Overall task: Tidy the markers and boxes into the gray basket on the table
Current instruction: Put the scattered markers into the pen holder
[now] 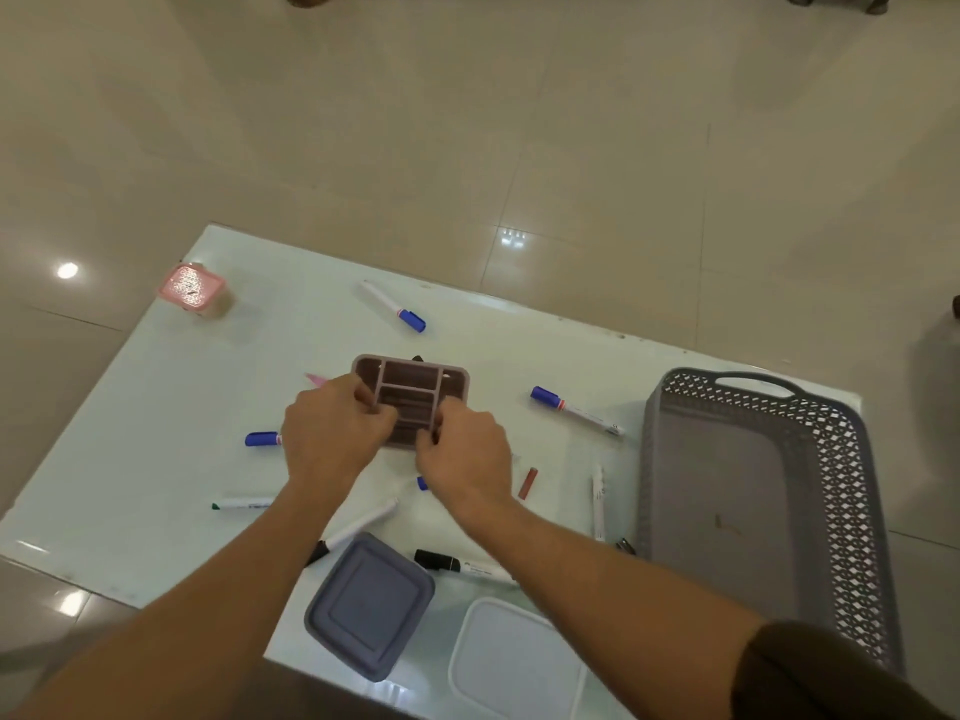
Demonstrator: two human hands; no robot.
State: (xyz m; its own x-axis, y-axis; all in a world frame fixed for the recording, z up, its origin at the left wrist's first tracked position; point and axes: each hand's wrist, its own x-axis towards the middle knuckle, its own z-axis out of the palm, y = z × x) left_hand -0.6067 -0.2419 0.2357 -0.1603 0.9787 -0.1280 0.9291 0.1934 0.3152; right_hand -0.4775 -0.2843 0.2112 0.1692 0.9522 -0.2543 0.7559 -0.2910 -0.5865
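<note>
Markers (pixel 399 310) lay scattered over the desk (pixel 156 407). Left hand (pixel 332 433) and right hand (pixel 465 449) both clamped the mauve box (pixel 415 387) mid-desk; the basket (pixel 727 491) sat empty at right. Carrying it across might knock markers off.

Both my hands close on the mauve divided box (pixel 410 394) at the middle of the table (pixel 156 407) — left hand (pixel 332 433) on its left edge, right hand (pixel 465 454) on its near right corner. The gray basket (pixel 727 491) sits empty along the right edge. Markers lie scattered around, and a blue-gray lidded box (pixel 370 605) and a clear one (pixel 514 662) sit by the near edge — a pink box (pixel 191 287) at the far left corner.
</note>
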